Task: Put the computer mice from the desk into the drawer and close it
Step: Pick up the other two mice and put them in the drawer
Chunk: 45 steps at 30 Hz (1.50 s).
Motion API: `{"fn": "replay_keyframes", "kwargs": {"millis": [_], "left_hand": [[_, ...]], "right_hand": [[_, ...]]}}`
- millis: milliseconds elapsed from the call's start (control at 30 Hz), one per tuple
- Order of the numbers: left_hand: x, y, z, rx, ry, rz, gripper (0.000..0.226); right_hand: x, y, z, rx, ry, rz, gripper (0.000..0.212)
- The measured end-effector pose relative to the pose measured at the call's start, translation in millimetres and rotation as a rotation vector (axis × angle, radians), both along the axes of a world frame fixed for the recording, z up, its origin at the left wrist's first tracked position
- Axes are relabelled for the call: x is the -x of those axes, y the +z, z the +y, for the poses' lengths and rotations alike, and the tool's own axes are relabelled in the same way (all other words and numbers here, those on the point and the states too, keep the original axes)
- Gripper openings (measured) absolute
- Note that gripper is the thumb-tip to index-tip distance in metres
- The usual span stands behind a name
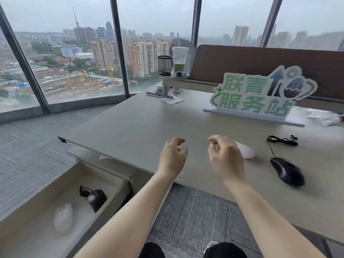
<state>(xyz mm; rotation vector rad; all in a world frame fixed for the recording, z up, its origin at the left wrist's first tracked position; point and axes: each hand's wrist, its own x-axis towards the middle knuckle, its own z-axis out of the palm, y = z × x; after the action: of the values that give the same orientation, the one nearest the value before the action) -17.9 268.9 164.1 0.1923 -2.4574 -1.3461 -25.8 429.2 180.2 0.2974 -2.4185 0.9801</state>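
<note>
My left hand [173, 157] and my right hand [226, 159] hover over the front part of the grey desk [134, 127], fingers loosely curled, holding nothing. A white mouse [245, 150] lies on the desk just right of my right hand, partly hidden by it. Further right lies a black wired mouse [287, 172] with its coiled cable [282, 140]. Below the desk at the left, the drawer [24, 218] stands pulled out. Inside it lie a white mouse [63, 216] and a black mouse [95, 197].
A green-and-white standing sign [260, 95] sits at the desk's back right. A mesh pen holder [164, 65] and a drink cup [179, 59] stand on a shelf behind. Crumpled white paper [324, 117] lies far right. Windows and carpet are to the left.
</note>
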Motion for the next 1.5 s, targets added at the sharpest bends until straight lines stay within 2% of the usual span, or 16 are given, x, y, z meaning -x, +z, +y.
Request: {"fn": "replay_keyframes", "kwargs": {"millis": [100, 200, 333, 467, 567, 733, 867, 967, 1100, 1167, 1333, 1500], "left_hand": [[17, 0, 71, 0.073, -0.165, -0.109, 0.043], [36, -2, 127, 0.163, -0.222, -0.177, 0.052], [58, -5, 179, 0.315, -0.154, -0.252, 0.065], [80, -4, 210, 0.476, -0.094, -0.331, 0.070], [93, -9, 219, 0.553, -0.081, -0.328, 0.057], [95, -12, 207, 0.541, -0.059, -0.248, 0.038], [88, -16, 179, 0.503, -0.019, -0.191, 0.030], [69, -6, 144, 0.361, 0.014, -0.130, 0.036], [26, 19, 70, 0.226, 0.138, 0.086, 0.044], [-2, 30, 22, 0.190, 0.220, 0.134, 0.042], [-84, 32, -113, 0.184, 0.496, 0.059, 0.043], [-170, 0, -213, 0.241, 0.711, -0.128, 0.037]], "right_hand": [[10, -11, 85, -0.088, -0.240, -0.024, 0.024], [17, -26, 147, -0.187, -0.410, -0.157, 0.040], [23, -42, 188, -0.269, -0.446, -0.431, 0.067], [24, -44, 196, -0.279, -0.415, -0.411, 0.072], [24, -41, 196, -0.310, -0.400, -0.371, 0.066], [25, -44, 200, -0.255, -0.395, -0.349, 0.061], [21, -40, 187, -0.123, -0.354, -0.248, 0.055], [12, -20, 161, -0.028, -0.249, -0.133, 0.053], [-7, 17, 100, 0.071, -0.066, 0.049, 0.050], [-21, 32, 58, 0.158, 0.041, 0.096, 0.049], [-66, 35, -64, 0.304, 0.342, 0.104, 0.050], [-108, 9, -169, 0.362, 0.586, -0.088, 0.044]]}}
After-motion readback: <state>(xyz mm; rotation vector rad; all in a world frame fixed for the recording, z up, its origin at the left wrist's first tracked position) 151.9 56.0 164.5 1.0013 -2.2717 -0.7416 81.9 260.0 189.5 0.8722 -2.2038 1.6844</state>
